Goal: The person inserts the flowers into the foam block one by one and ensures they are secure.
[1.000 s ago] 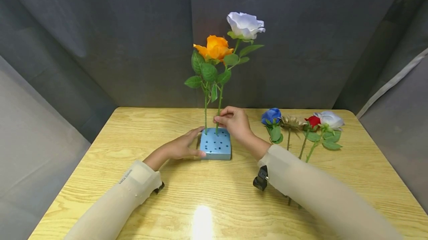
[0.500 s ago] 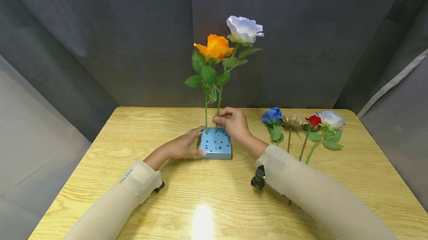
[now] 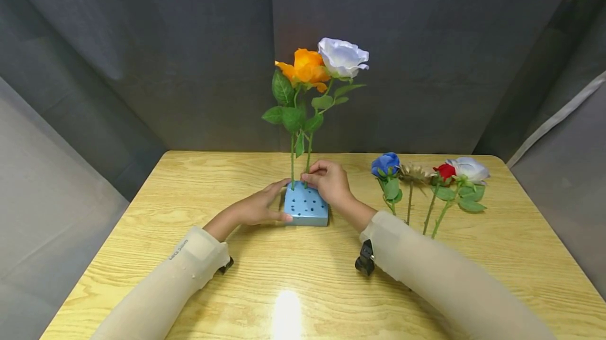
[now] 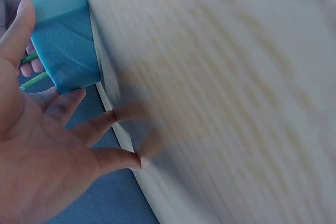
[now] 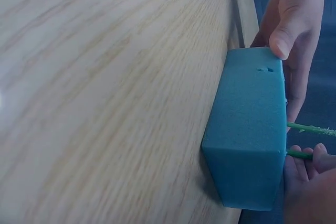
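A blue foam block (image 3: pixel 307 215) with several holes in its top sits on the table. My left hand (image 3: pixel 255 209) holds its left side, thumb at the near corner and fingers toward the back. In the left wrist view, some fingertips (image 4: pixel 131 160) touch the wood. My right hand (image 3: pixel 331 185) pinches the lower stem of a white rose (image 3: pixel 344 58) just above the block's back part; the stem's foot is at the top surface. Left of it, an orange rose (image 3: pixel 305 68) stands upright in the block. In the right wrist view, green stems (image 5: pixel 310 128) emerge from the block's face.
On the table's right side lie a blue rose (image 3: pixel 385 165), a tan dried-looking flower (image 3: pixel 414 172), a red rose (image 3: pixel 445 172) and another white rose (image 3: pixel 468 169), stems toward the near side. Grey cloth (image 3: pixel 213 56) hangs behind the wooden table (image 3: pixel 284 266).
The white rose has come down, its bloom now beside the orange one. My right hand has moved slightly down with the stem. The left hand and block stay put.
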Tool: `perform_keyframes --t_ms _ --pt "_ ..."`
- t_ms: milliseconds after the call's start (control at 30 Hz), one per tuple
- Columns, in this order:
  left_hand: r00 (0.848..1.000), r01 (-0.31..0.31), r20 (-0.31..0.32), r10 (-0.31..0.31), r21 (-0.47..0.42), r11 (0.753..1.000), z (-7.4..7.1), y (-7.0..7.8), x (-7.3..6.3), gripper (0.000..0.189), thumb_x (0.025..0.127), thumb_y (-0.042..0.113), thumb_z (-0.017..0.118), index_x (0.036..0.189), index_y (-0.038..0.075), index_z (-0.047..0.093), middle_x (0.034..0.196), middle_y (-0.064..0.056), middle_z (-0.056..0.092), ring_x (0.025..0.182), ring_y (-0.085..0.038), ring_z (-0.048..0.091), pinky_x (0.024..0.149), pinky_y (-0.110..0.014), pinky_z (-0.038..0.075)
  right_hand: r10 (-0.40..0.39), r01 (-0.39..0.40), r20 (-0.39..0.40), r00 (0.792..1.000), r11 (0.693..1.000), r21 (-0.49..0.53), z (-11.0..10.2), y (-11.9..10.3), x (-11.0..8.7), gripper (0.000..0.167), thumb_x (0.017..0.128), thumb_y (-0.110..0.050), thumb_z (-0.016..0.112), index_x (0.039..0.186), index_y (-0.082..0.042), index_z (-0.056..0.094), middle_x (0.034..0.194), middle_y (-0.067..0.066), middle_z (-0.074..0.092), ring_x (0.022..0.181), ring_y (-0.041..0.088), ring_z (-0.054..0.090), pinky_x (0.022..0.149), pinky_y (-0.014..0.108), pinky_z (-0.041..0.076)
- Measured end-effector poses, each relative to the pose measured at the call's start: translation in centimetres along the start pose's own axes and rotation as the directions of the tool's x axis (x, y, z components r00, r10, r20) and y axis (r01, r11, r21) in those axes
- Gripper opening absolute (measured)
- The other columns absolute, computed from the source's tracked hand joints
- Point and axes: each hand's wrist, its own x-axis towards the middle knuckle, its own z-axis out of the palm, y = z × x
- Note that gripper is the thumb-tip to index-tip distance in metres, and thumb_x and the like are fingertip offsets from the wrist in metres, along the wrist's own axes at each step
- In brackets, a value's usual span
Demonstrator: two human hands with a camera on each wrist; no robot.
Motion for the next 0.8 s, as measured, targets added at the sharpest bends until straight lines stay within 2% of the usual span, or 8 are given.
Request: perform_keyframes --t_ms 333,567,800 --pt "1.000 0.005 0.002 -0.005 0.004 1.000 0.01 -0.11 0.01 0.110 0.091 0.051 0.076 0.168 0.018 0.006 0.172 -0.015 0.013 0.157 -0.037 0.015 0.124 -0.058 0.022 -0.011 0.010 -0.013 1.000 0.996 -0.090 0.10 0.20 -0.09 0.009 0.092 -0.001 0.076 0.089 0.002 0.068 0.093 0.018 0.074 0.091 0.036 0.075 0.079 0.038 0.063" --pt "1.000 0.005 0.003 -0.005 -0.015 1.000 -0.06 0.31 -0.23 0.109 0.092 0.049 0.076 0.168 0.015 0.006 0.171 -0.018 0.014 0.156 -0.040 0.015 0.123 -0.061 0.022 -0.048 0.044 -0.017 0.999 0.985 -0.168 0.07 0.38 -0.09 0.010 0.092 -0.003 0.077 0.087 -0.001 0.068 0.090 0.014 0.074 0.084 0.028 0.074 0.075 0.036 0.062" --pt "1.000 0.010 0.008 -0.010 0.000 1.000 -0.05 0.38 -0.19 0.109 0.092 0.051 0.075 0.168 0.018 0.005 0.171 -0.017 0.013 0.157 -0.040 0.015 0.123 -0.060 0.022 -0.070 0.064 -0.021 0.997 0.977 -0.204 0.05 0.69 -0.02 0.011 0.091 -0.004 0.078 0.085 -0.003 0.068 0.086 0.012 0.074 0.081 0.025 0.074 0.072 0.032 0.061"
